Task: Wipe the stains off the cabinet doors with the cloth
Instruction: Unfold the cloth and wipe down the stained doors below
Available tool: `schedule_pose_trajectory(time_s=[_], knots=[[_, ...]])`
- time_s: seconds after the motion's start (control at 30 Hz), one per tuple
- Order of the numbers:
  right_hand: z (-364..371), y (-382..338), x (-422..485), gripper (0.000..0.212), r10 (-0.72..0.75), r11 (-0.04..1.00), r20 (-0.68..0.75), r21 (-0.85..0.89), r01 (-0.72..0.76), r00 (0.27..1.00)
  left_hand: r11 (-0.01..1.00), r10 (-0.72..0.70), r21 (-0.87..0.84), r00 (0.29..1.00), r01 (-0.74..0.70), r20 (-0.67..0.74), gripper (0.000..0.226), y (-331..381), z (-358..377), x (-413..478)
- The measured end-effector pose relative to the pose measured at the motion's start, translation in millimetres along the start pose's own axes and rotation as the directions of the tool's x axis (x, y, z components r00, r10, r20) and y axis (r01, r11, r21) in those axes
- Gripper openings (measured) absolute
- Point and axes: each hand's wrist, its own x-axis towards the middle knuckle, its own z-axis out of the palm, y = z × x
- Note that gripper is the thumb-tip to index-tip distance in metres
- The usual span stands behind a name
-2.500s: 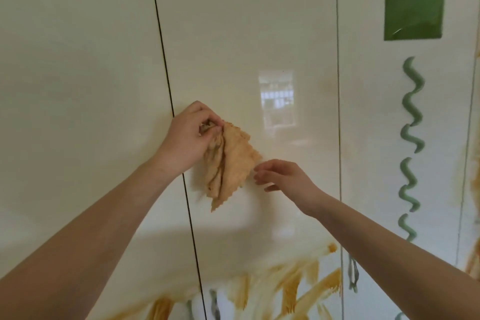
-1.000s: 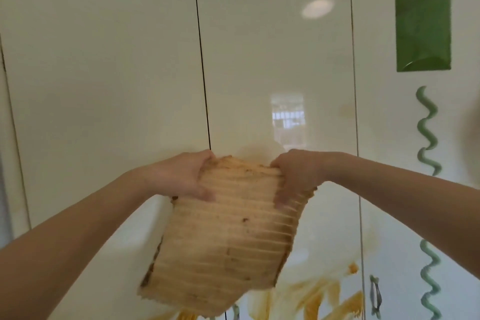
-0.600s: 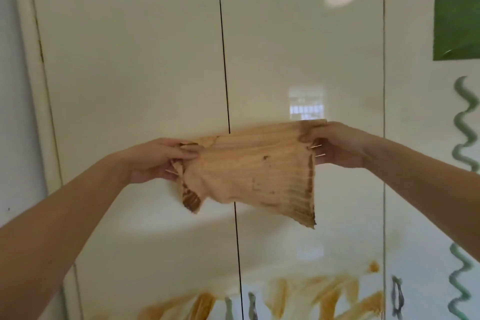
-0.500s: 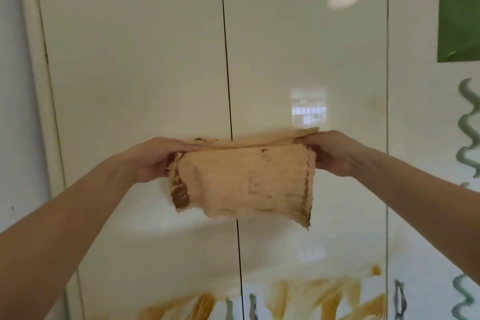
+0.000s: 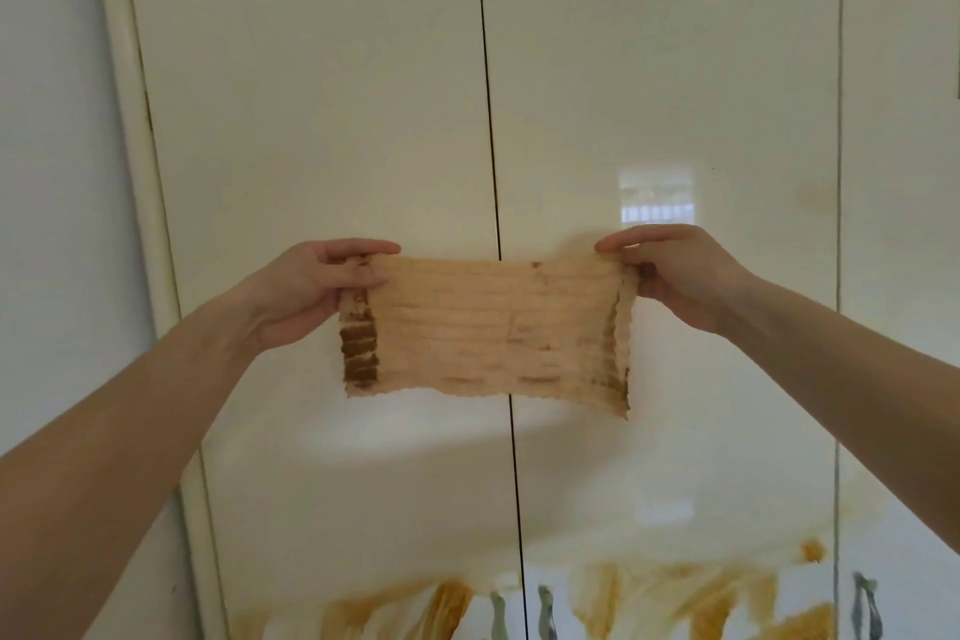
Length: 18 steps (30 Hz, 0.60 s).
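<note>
A tan ribbed cloth (image 5: 488, 327), soiled with brown streaks along its left and bottom edges, hangs folded and stretched flat in front of the glossy cream cabinet doors (image 5: 322, 120). My left hand (image 5: 317, 286) pinches its top left corner and my right hand (image 5: 680, 276) pinches its top right corner. The cloth is held in the air, apart from the doors. Orange-brown smear stains (image 5: 691, 598) cover the lower part of the doors, below the cloth. A faint yellowish mark (image 5: 813, 195) sits higher on the middle door.
A dark vertical gap (image 5: 493, 172) separates two doors behind the cloth, and another gap (image 5: 839, 172) runs at the right. Grey-green handles (image 5: 545, 613) show at the bottom edge. A pale wall (image 5: 52, 172) borders the cabinet frame on the left.
The cloth went from bunched in my left hand to unfolded, then folded over and stretched taut between both hands. The view shifted left, putting the green panel and squiggle out of frame.
</note>
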Motion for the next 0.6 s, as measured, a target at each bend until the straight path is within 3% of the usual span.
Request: schedule_pose_trajectory(time_s=[0.17, 0.27, 0.33, 0.47, 0.57, 0.6], knots=[[2.6, 0.7, 4.1, 0.04, 0.067, 0.998, -0.058, 0.022, -0.066, 0.996, 0.946, 0.072, 0.322, 0.996, -0.049, -0.06, 0.04, -0.8, -3.6, -4.0], [12.5, -3.2, -3.9, 0.015, 0.074, 0.992, 0.144, 0.087, -0.087, 0.987, 0.912, 0.106, 0.408, 0.986, -0.046, -0.125, 0.037, -3.4, -1.4, -2.6], [18.7, 0.4, -7.4, 0.02, 0.037, 0.995, 0.236, -0.102, -0.014, 0.971, 0.899, 0.155, 0.432, 0.976, -0.074, -0.155, 0.033, -3.1, -0.6, -1.4], [22.9, 11.2, -4.6, 0.024, -0.113, 0.827, 0.135, -0.536, 0.169, 0.984, 0.845, 0.216, 0.524, 0.965, -0.108, -0.149, 0.027, 1.9, -5.2, 1.0], [17.5, 10.9, -1.3, 0.004, -0.22, 0.781, 0.052, -0.588, 0.207, 0.974, 0.81, 0.263, 0.571, 0.954, -0.136, -0.145, 0.018, 1.9, -9.2, 1.3], [15.3, 10.1, 0.2, 0.012, -0.236, 0.777, 0.043, -0.591, 0.215, 0.971, 0.815, 0.275, 0.561, 0.95, -0.148, -0.149, 0.017, 1.8, -9.7, 1.3]])
